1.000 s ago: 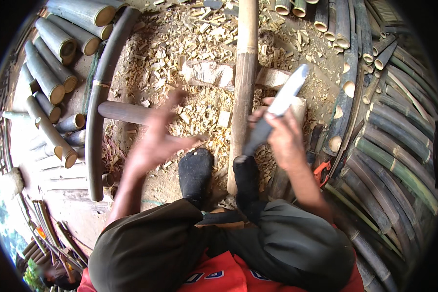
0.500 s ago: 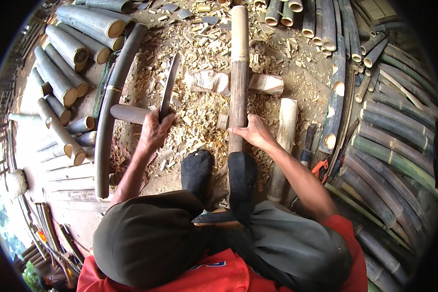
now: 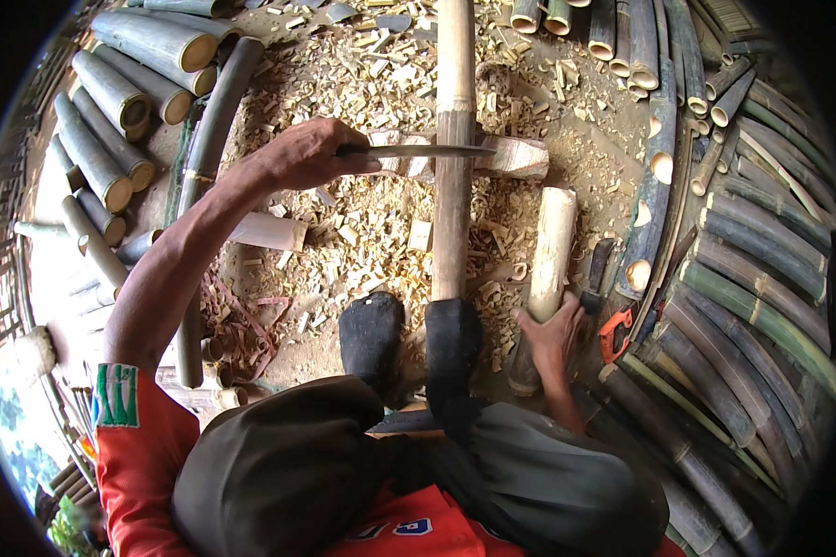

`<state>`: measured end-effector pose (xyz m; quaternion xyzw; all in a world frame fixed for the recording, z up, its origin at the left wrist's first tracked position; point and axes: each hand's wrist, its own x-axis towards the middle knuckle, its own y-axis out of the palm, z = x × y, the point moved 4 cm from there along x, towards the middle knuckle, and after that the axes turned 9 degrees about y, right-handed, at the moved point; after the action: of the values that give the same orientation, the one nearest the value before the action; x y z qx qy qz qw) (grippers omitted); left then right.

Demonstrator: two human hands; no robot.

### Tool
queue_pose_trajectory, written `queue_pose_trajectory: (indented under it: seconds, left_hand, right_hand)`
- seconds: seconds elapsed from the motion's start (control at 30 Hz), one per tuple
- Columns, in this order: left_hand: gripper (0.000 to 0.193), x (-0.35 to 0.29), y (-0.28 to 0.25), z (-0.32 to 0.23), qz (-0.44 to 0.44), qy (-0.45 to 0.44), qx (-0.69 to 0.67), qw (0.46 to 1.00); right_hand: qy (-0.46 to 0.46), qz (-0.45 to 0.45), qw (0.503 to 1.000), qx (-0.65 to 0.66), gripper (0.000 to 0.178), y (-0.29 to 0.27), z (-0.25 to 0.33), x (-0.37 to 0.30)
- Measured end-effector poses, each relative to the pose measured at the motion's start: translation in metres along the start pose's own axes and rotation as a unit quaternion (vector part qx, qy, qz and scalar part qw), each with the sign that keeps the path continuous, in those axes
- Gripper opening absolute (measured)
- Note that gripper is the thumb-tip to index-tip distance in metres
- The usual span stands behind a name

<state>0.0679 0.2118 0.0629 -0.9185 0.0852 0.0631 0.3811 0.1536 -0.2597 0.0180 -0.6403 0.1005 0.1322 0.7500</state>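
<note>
The bamboo pole (image 3: 452, 223) lies across the block (image 3: 515, 158), left of the club (image 3: 553, 241).

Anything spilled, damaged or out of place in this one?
One thing stands out: wood chips are scattered over the ground around the long pole, untidy but in keeping with the knife in the left hand. The right hand grips a shorter pale piece; no damage is evident.

at 11 o'clock the left hand (image 3: 320, 153) clasps a knife (image 3: 427, 150) by its handle, the blade crossing over a bamboo pole (image 3: 451, 223) that points to 12 and meets a black-covered foot (image 3: 451, 339) at 6. at 4 o'clock the right hand (image 3: 553, 334) straddles a pale wooden club (image 3: 552, 243), grip tightness unclear. more bamboo (image 3: 748, 297) is stacked at 3.
</note>
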Motion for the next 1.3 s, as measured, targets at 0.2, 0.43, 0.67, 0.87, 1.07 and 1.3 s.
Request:
queue_pose_trajectory:
  seconds: [0.2,0.43,0.67,0.87,1.07,1.3]
  left_hand:
    - [0.051,0.026,0.016,0.01,-0.004,0.077,0.049,0.996]
    - [0.05,0.024,0.019,0.02,0.014,0.054,0.062,0.997]
    - [0.044,0.026,0.027,0.013,-0.006,0.053,0.042,0.998]
    - [0.046,0.011,0.033,0.009,-0.016,0.002,0.125,0.992]
    - [0.047,0.026,0.038,0.011,0.02,-0.038,0.08,0.996]
    - [0.042,0.018,0.032,0.02,0.056,-0.03,0.088,0.994]
  right_hand:
    - [-0.028,0.098,0.978,0.18,0.071,0.02,-0.042,0.016]
    - [0.019,0.233,0.866,0.442,0.066,-0.041,0.022,0.019]
    - [-0.056,0.259,0.854,0.449,0.08,-0.111,0.098,0.025]
    - [-0.305,0.149,0.856,0.39,0.082,-0.205,0.171,0.032]
    - [-0.278,0.193,0.932,0.13,0.065,-0.104,0.19,0.058]
    - [-0.409,0.084,0.901,0.12,0.097,-0.246,0.257,0.065]
